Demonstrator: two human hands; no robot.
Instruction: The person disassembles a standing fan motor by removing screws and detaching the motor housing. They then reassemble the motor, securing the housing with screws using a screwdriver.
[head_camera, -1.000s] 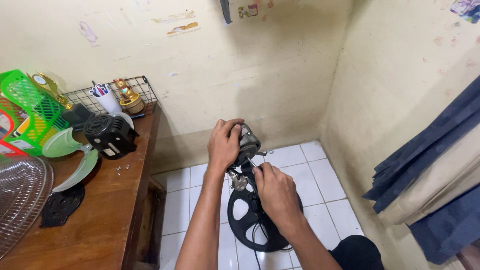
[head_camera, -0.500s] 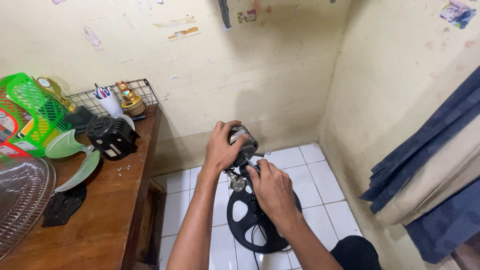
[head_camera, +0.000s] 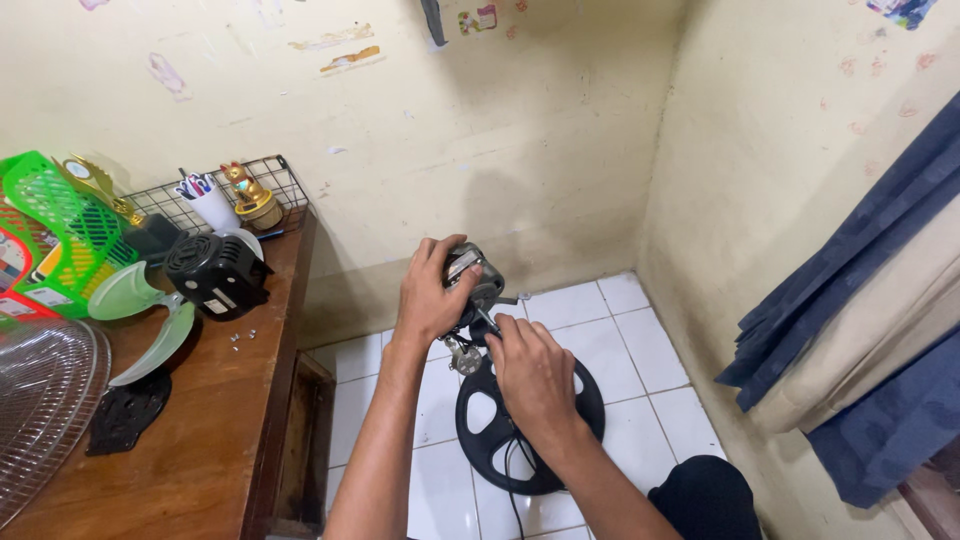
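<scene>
Both hands (head_camera: 480, 335) grip grey bare fan motor (head_camera: 478, 278) (casing off).

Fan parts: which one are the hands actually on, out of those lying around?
The bare motor on the black round base: the left hand grips it, the right hand works beside it. The black motor cover, green blade and grille lie untouched on the table.

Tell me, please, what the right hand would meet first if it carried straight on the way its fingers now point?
The right hand points up and forward at the bare fan motor that the left hand grips; it would probably meet the motor first, though depth is unclear.
</scene>
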